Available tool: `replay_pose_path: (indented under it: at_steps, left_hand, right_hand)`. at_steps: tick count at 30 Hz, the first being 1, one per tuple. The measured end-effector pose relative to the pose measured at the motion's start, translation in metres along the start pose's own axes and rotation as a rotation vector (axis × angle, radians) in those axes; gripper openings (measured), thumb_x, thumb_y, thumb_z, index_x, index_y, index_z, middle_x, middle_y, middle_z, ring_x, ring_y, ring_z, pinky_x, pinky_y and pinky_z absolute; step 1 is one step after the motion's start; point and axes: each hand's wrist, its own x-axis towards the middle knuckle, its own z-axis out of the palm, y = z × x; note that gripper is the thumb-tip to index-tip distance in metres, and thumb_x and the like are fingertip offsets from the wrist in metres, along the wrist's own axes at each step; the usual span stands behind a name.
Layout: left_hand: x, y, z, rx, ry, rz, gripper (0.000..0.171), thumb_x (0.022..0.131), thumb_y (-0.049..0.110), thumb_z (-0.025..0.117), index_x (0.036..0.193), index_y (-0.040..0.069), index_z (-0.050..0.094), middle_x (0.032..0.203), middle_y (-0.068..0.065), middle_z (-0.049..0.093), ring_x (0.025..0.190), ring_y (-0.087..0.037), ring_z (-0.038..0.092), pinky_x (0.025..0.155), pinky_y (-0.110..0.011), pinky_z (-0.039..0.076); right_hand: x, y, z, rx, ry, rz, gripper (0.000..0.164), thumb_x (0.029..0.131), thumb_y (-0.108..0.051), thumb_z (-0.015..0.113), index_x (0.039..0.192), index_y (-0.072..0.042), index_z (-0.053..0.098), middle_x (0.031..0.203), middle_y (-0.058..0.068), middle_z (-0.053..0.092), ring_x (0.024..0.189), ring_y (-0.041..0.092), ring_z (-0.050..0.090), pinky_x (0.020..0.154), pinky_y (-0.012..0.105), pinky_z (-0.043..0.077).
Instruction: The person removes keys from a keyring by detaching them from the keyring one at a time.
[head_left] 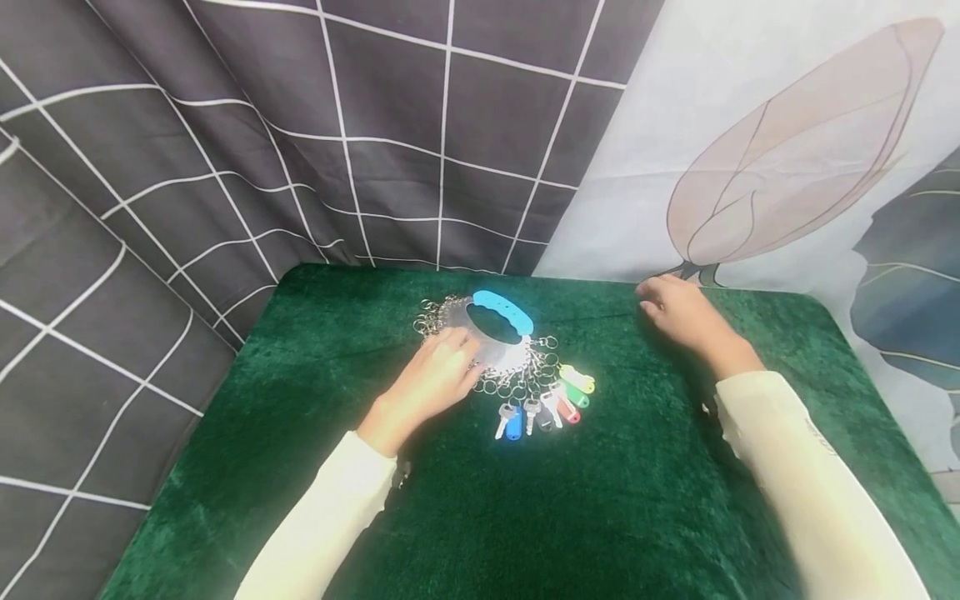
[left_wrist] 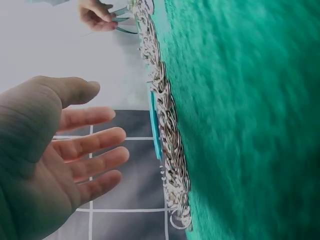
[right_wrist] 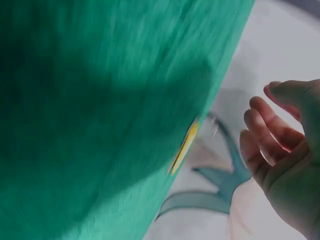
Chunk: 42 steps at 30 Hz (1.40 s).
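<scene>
A large key holder with a light blue grip [head_left: 506, 310] and a pale curved plate lies on green cloth. Many small metal rings [left_wrist: 170, 130] hang around its edge. Several keys [head_left: 532, 414] with tags in blue [head_left: 513, 423], black, red, green [head_left: 576, 395] and yellow fan out at its near right. My left hand [head_left: 435, 371] hovers over the holder's left side, fingers extended and holding nothing. Near the far edge, my right hand [head_left: 678, 312] is raised with loosely bent fingers and nothing in them. Below it, a thin yellow item [right_wrist: 185, 146] rests on the cloth, its kind unclear.
The green velvet cloth [head_left: 480, 508] covers the table. A dark grey curtain with white grid lines [head_left: 390, 108] stands behind and to the left. A pale curtain with a large flower print [head_left: 780, 158] hangs behind the right side.
</scene>
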Motion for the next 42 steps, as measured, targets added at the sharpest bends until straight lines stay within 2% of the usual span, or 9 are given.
replay_pose_path:
  at_steps: [4, 10, 15, 19, 25, 32, 37, 42]
  left_hand:
    - [0.006, 0.002, 0.004, -0.049, 0.021, 0.002, 0.036, 0.098, 0.025, 0.071, 0.128, 0.006, 0.068, 0.131, -0.014, 0.068, 0.128, -0.033, 0.060, 0.114, -0.049, 0.045]
    - [0.013, 0.006, 0.010, -0.073, 0.034, 0.016, 0.050, 0.096, 0.029, 0.074, 0.138, 0.005, 0.062, 0.146, -0.021, 0.058, 0.139, -0.041, 0.052, 0.117, -0.056, 0.039]
    - [0.018, 0.009, 0.014, -0.077, 0.033, 0.029, 0.052, 0.094, 0.030, 0.076, 0.138, 0.005, 0.062, 0.146, -0.020, 0.058, 0.139, -0.041, 0.051, 0.118, -0.056, 0.039]
    - [0.023, 0.011, 0.016, -0.065, 0.023, 0.028, 0.046, 0.095, 0.030, 0.075, 0.134, 0.007, 0.065, 0.136, -0.014, 0.064, 0.132, -0.034, 0.057, 0.115, -0.050, 0.044]
    - [0.030, 0.017, 0.020, -0.040, -0.020, 0.014, 0.033, 0.097, 0.029, 0.072, 0.123, 0.009, 0.068, 0.121, -0.008, 0.067, 0.117, -0.027, 0.061, 0.104, -0.043, 0.049]
    - [0.039, 0.027, 0.022, -0.033, -0.083, -0.018, 0.034, 0.099, 0.032, 0.069, 0.126, 0.010, 0.068, 0.119, -0.006, 0.066, 0.114, -0.024, 0.060, 0.101, -0.040, 0.051]
    - [0.047, 0.035, 0.023, -0.043, -0.120, -0.030, 0.035, 0.099, 0.034, 0.069, 0.126, 0.012, 0.068, 0.123, -0.006, 0.065, 0.116, -0.024, 0.059, 0.101, -0.040, 0.051]
    - [0.053, 0.042, 0.025, -0.048, -0.134, -0.015, 0.030, 0.099, 0.033, 0.070, 0.119, 0.011, 0.070, 0.117, -0.006, 0.066, 0.110, -0.024, 0.061, 0.096, -0.039, 0.054]
  right_hand:
    - [-0.005, -0.017, 0.010, 0.084, -0.016, 0.002, 0.032, 0.102, -0.012, 0.059, 0.128, 0.005, 0.061, 0.127, 0.028, 0.063, 0.116, 0.046, 0.062, 0.100, 0.063, 0.048]
    - [-0.015, -0.041, 0.026, 0.159, -0.037, -0.049, 0.032, 0.101, -0.016, 0.062, 0.128, 0.003, 0.062, 0.123, 0.024, 0.065, 0.110, 0.041, 0.066, 0.095, 0.059, 0.053]
    - [-0.022, -0.060, 0.035, 0.208, -0.036, -0.080, 0.029, 0.099, -0.016, 0.066, 0.124, -0.001, 0.064, 0.120, 0.019, 0.067, 0.108, 0.036, 0.067, 0.093, 0.057, 0.055]
    - [-0.025, -0.071, 0.044, 0.224, -0.038, -0.112, 0.022, 0.097, -0.016, 0.069, 0.116, -0.005, 0.068, 0.113, 0.014, 0.068, 0.102, 0.031, 0.068, 0.088, 0.053, 0.057]
    - [-0.023, -0.086, 0.057, 0.185, -0.099, -0.133, 0.016, 0.095, -0.016, 0.074, 0.108, -0.008, 0.070, 0.107, 0.010, 0.068, 0.097, 0.026, 0.067, 0.085, 0.048, 0.058]
    - [-0.020, -0.102, 0.061, 0.073, -0.154, -0.112, 0.019, 0.092, -0.021, 0.077, 0.105, -0.008, 0.072, 0.102, 0.009, 0.067, 0.092, 0.024, 0.062, 0.084, 0.047, 0.056]
    - [-0.018, -0.109, 0.061, 0.041, -0.178, -0.084, 0.013, 0.092, -0.020, 0.077, 0.097, -0.010, 0.071, 0.099, 0.008, 0.064, 0.085, 0.023, 0.059, 0.077, 0.044, 0.055]
    - [-0.014, -0.112, 0.064, 0.028, -0.171, -0.117, 0.005, 0.093, -0.015, 0.073, 0.091, -0.010, 0.071, 0.094, 0.007, 0.064, 0.080, 0.022, 0.059, 0.074, 0.042, 0.055]
